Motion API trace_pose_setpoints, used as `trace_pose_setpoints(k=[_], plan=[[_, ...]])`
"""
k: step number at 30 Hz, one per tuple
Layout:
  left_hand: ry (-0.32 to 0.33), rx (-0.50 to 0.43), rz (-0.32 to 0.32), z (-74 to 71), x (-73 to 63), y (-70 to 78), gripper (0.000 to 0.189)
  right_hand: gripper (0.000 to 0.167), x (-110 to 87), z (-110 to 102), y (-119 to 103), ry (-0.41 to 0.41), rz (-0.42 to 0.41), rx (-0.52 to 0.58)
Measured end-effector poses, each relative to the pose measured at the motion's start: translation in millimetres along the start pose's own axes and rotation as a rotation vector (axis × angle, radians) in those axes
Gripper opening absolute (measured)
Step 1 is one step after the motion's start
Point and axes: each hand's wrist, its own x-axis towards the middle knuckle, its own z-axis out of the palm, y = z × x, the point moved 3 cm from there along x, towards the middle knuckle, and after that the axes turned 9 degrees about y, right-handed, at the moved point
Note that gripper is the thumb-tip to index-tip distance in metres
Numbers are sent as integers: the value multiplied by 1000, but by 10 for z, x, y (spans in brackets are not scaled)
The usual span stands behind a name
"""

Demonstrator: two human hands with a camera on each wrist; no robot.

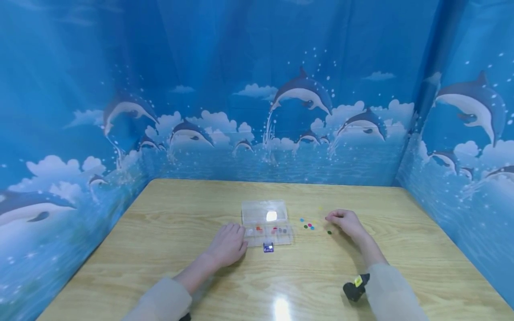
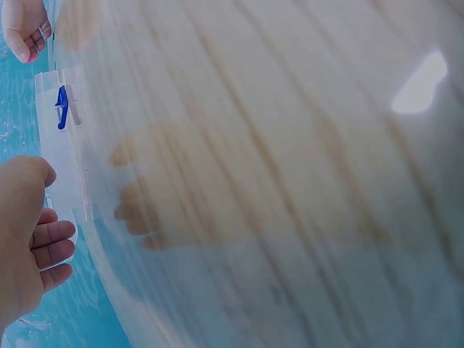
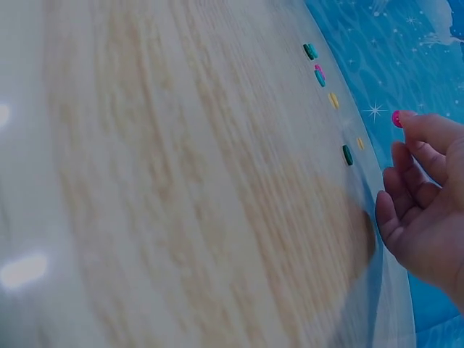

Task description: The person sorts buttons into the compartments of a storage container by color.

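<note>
A clear plastic compartment box (image 1: 267, 239) stands with its lid (image 1: 257, 211) tipped back and a blue latch (image 1: 268, 247) at its front. Several small buttons, red, orange and pale, lie inside. My left hand (image 1: 227, 245) grips the box's left end, the thumb near the front corner; the left wrist view shows this hand (image 2: 29, 239) with its fingers bent beside the box edge. Off to the right of the box, my right hand (image 1: 348, 223) pinches a pink button (image 3: 396, 119) between thumb and forefinger, its other fingers loosely curled.
Between box and right hand, loose buttons lie on the wooden table (image 1: 180, 209): blue (image 1: 302, 220), pink (image 1: 309, 225), dark green (image 1: 329, 232) and yellow (image 1: 320, 208) among them. A black device (image 1: 355, 289) sits at the right wrist. A dolphin-print curtain (image 1: 257, 89) surrounds the table.
</note>
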Motion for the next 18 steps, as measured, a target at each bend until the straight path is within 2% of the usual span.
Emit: trace_pose_setpoints(k=[5,13,18], plan=[[-26,0,-12,2,1,3,26,27,1,-4,-25,0,12,31],[-7,-1,-15,-15,5,8,25,34,-18,24,-144,-25,-3,45],[2,5,-9,0,7,4,24,32,-32,79,-209,-38,-44,88]])
